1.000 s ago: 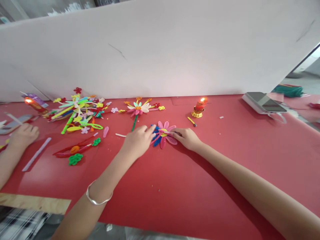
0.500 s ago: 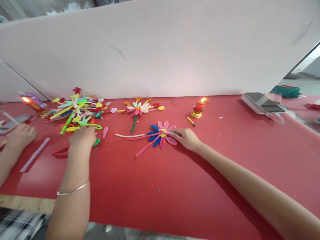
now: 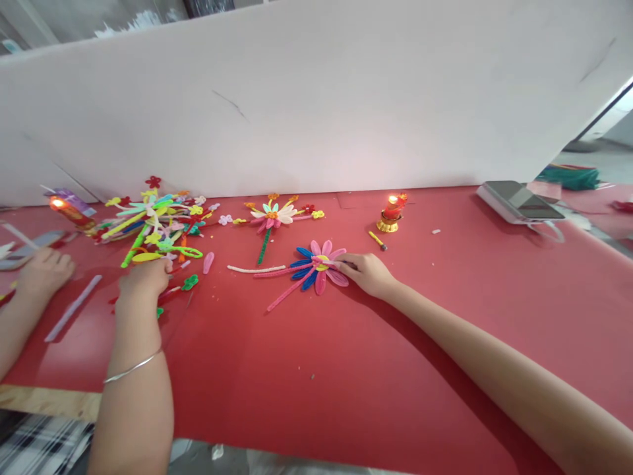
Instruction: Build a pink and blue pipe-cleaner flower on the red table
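Note:
My left hand [image 3: 144,280], with a silver bangle on its wrist, is at the near edge of a heap of colourful pipe-cleaner pieces [image 3: 148,211]. Its fingertips are bent down among the pieces, and what they pinch is hidden. My right hand [image 3: 368,272] pinches the right side of a pink and blue flower [image 3: 321,284] by its yellow centre. Pink stems [image 3: 287,295] and a whitish stem [image 3: 254,269] stretch left from the flower. Just right of the heap lies a pink petal [image 3: 208,262]; a green piece [image 3: 190,282] is beside my left hand.
Another person's hand [image 3: 47,269] is at the far left, near a lilac strip [image 3: 74,309]. Lit candles [image 3: 392,211] [image 3: 69,210] burn at right and left. Behind are a finished flower [image 3: 271,214] and a white wall [image 3: 316,99]; a phone [image 3: 519,201] lies right.
My left hand has moved left and slightly nearer to me, uncovering the green piece and more small pieces. My right hand stays on the flower.

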{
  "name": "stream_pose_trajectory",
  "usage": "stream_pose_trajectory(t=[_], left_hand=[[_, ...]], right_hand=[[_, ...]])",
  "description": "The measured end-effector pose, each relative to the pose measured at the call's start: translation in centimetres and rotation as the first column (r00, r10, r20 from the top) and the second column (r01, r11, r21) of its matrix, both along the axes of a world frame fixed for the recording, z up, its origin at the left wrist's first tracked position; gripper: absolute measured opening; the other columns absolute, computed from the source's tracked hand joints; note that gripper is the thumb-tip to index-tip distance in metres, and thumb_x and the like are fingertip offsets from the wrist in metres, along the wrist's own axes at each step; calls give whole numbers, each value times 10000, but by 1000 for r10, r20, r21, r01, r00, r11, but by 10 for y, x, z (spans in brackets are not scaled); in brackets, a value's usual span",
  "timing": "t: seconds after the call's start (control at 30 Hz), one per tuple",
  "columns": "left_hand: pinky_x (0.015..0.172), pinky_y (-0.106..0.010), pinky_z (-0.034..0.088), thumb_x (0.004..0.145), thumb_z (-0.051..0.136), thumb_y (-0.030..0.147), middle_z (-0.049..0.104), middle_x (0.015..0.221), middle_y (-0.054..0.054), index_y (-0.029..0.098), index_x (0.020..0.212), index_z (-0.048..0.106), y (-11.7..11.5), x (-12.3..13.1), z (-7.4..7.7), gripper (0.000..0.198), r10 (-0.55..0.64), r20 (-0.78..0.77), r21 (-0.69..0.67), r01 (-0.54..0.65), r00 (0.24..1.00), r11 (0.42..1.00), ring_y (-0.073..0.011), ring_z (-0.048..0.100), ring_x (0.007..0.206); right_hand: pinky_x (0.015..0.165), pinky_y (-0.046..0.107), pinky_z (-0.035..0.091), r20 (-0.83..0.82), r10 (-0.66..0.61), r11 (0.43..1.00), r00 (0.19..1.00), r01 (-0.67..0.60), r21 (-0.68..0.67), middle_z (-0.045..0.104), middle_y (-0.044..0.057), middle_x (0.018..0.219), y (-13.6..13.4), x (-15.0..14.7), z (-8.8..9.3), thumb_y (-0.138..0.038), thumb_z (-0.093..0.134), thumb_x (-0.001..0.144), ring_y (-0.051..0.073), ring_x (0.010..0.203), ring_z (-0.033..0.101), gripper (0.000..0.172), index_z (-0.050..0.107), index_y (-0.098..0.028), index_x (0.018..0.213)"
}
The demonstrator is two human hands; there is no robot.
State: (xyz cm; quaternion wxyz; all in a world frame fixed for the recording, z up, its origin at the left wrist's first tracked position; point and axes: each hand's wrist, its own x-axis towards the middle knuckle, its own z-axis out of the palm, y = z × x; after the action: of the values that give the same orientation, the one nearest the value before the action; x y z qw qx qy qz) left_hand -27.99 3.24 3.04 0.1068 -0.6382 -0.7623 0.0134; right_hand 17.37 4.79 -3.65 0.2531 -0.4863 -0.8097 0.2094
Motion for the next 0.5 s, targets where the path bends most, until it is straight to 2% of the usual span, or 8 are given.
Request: stream_pose_trajectory(t=[0.03,0.07,0.13,0.17,0.27,0.33,0.43,0.5], left_hand=[[718,-500,417,802,457,199,612,749,-93,122,770,618,-1,5,4,181,150,-12,-27,-150,989,988,-244,546,778],[753,-517,402,811,445,210,621,866,-96,149,863,620,-2,11,9,192,240,-27,-50,-241,970,969,-256,549,832],[801,-502,390,841,396,211,606,1011,-96,181,968,592,-2,25,18,236,304,-51,-31,-306,951,952,-264,540,915],[803,-471,401,841,398,211,598,1049,-100,179,984,579,-1,31,22,233,286,-49,-2,-286,957,958,-261,538,930],[772,-357,437,825,437,236,594,1062,-104,161,981,545,3,50,28,203,112,29,191,-115,993,975,-232,550,917],[785,-302,436,836,437,243,616,960,-75,156,983,531,5,63,29,195,-70,110,345,28,991,938,-192,564,889],[744,-255,449,847,438,244,581,680,7,156,977,524,7,82,26,180,-232,281,416,100,931,904,-138,587,710],[695,-245,461,841,454,255,542,585,45,161,962,515,7,95,25,165,-286,399,417,106,871,903,-117,579,594]], right_hand=[[523,230,268,-4,-3,1000,1000,3,-3,611,16,661,0,0,0,-460,378,879,118,557,475,381,672,-221,919],[526,230,273,-13,-6,1000,1000,6,-8,609,14,658,0,0,-1,-459,383,876,118,558,473,378,673,-220,913],[540,232,291,-67,0,1000,998,-2,-24,607,9,660,2,0,-2,-458,394,869,118,569,476,374,676,-213,900],[549,233,303,-118,5,999,993,-9,-36,608,7,667,3,0,-3,-459,399,865,119,579,479,377,678,-206,888],[563,239,330,-332,-16,996,943,-14,-90,597,0,670,8,3,-5,-481,418,841,121,595,472,404,682,-176,828],[555,242,333,-456,-93,992,885,45,-116,574,-4,653,14,9,-3,-498,449,813,116,583,445,408,681,-163,802],[553,242,333,-608,-260,959,750,274,-73,554,-4,669,25,25,2,-488,484,786,111,587,425,375,675,-166,817],[565,244,338,-686,-339,893,644,451,-18,547,4,688,31,40,5,-461,459,805,115,607,432,357,661,-167,820]])
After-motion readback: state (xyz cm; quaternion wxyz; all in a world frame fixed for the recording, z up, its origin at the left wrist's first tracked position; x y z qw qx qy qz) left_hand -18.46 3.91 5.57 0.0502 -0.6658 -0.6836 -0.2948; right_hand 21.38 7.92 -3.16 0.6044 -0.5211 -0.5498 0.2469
